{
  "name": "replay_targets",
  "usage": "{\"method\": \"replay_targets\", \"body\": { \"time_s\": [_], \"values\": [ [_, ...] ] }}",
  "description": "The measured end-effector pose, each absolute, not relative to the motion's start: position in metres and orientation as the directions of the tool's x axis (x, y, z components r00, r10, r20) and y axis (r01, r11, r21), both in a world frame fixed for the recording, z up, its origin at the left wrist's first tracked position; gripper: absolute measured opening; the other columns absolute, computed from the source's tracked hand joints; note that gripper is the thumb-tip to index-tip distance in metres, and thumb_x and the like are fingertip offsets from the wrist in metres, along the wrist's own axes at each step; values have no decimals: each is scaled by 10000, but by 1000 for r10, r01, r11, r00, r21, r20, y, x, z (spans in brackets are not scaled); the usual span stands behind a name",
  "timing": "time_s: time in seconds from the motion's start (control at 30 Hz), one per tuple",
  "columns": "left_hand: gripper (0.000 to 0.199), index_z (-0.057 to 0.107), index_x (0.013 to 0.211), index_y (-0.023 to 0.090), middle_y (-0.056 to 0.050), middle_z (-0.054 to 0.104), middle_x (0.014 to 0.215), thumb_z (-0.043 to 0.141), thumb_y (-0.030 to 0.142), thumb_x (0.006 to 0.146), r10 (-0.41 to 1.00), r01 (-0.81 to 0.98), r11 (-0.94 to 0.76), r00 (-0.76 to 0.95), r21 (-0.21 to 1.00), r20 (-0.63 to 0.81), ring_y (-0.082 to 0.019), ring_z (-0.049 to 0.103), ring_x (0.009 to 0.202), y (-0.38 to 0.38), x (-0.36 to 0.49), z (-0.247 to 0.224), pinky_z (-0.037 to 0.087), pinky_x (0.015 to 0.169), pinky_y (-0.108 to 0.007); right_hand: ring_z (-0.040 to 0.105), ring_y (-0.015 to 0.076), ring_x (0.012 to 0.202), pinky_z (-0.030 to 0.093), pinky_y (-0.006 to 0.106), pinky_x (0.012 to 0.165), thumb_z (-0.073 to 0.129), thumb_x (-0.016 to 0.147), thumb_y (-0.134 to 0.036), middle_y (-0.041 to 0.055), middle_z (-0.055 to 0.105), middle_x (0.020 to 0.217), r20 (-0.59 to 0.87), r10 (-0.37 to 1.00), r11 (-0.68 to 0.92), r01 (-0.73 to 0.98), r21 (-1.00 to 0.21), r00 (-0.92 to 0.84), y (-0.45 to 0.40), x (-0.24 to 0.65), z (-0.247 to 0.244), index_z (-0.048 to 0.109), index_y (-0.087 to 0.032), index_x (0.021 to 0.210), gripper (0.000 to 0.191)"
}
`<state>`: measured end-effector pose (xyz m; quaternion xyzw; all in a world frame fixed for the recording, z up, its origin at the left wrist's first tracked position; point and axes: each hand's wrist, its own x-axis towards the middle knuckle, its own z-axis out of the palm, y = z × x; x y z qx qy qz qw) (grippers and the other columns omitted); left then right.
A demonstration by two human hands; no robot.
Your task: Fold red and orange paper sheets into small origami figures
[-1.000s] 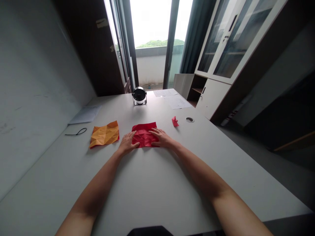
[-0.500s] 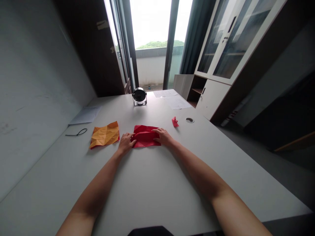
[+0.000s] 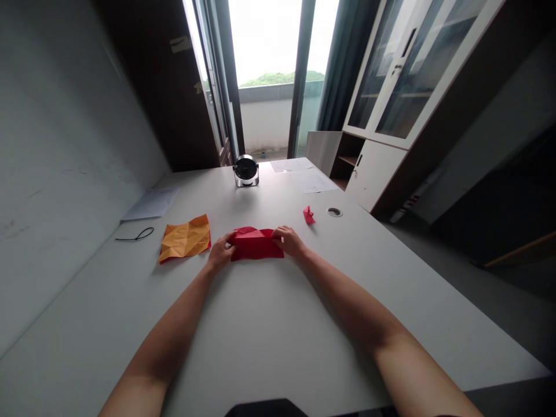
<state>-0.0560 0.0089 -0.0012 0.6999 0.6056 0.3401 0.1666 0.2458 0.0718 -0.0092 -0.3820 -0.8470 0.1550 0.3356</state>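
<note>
A sheet of red paper (image 3: 256, 248) lies on the white table in front of me, with a raised fold running across it. My left hand (image 3: 222, 250) pinches its left end, thumb toward me and fingers on the far side. At the right end, my right hand (image 3: 288, 240) grips the fold between thumb and fingers. Left of my left hand lies a creased orange sheet (image 3: 185, 237) with red showing along its edges. Beyond my right hand sits a small folded red paper piece (image 3: 308, 215).
A round black device on a metal stand (image 3: 246, 170) stands at the far side. White papers (image 3: 315, 180) lie at the back right, another sheet (image 3: 150, 204) at the left by the wall. A black cable tie (image 3: 136, 235) and a round table hole (image 3: 334, 212) are also there.
The red paper's far part has been lifted and drawn toward me along the fold, so the sheet looks narrower. Both hands have closed into pinches on its ends.
</note>
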Motion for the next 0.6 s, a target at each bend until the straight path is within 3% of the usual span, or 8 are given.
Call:
{"method": "replay_targets", "body": {
  "time_s": [0.13,0.23,0.4,0.5,0.6],
  "values": [
    [308,713,1106,239,-65,682,972,602,246,819,957,718,-247,75,651,280,-228,608,942,8,-54,2,509,846,-356,613,219,914,445,371,934,586,849,-221,41,703,908,486,767,641,491,-590,-419,67,242,-3,681,-218,902,109],
    [155,730,875,224,-62,652,927,606,309,842,943,675,-270,43,687,329,-221,598,950,8,-53,3,508,834,-345,616,194,833,476,330,846,565,858,-265,27,693,861,475,806,591,436,-679,-352,64,240,0,662,-215,892,114],
    [210,670,863,181,-76,638,1032,648,387,824,938,351,-287,-83,891,335,-203,608,940,11,-50,1,505,748,-289,587,162,709,471,273,676,561,841,-317,1,661,781,422,865,494,317,-810,-272,65,238,-2,625,-206,880,134],
    [276,601,883,179,-22,630,845,648,445,829,975,92,-203,-75,975,210,-155,597,751,12,-46,-1,490,674,-260,585,165,710,469,266,647,564,834,-343,-4,646,774,384,894,438,275,-856,-231,66,236,-2,614,-210,900,156],
    [322,540,881,189,10,599,761,653,486,824,988,-5,-143,-65,990,143,-132,570,653,11,-43,-2,462,603,-235,589,168,730,473,266,661,558,848,-356,-8,645,795,358,909,408,287,-867,-211,65,236,-1,614,-220,941,174]
  ]
}}
